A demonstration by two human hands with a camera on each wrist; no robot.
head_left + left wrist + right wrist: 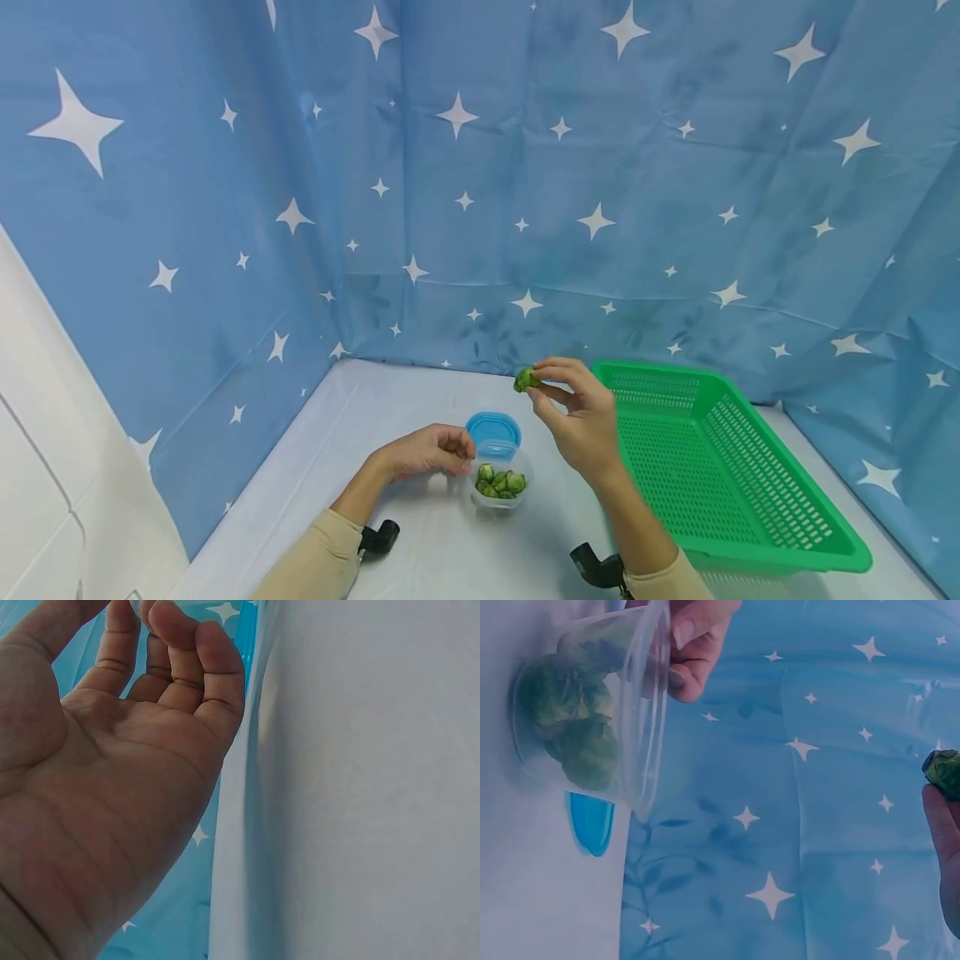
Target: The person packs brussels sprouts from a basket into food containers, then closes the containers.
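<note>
My right hand [583,417] pinches a Brussels sprout [525,380] between thumb and fingertips, raised above the table; the sprout [943,771] also shows at the right edge of the right wrist view. My left hand [429,452] holds the rim of a small clear plastic container [497,502] at its left side. Inside the container are several Brussels sprouts [585,750]. In the left wrist view the left hand [127,772] has its fingers bent, and most of the container lies outside that view.
A round blue lid [491,427] lies on the white table [405,550] just behind the container. To the right stands a large green perforated basket [825,487]. A blue curtain [487,167] with white stars hangs behind and along the left.
</note>
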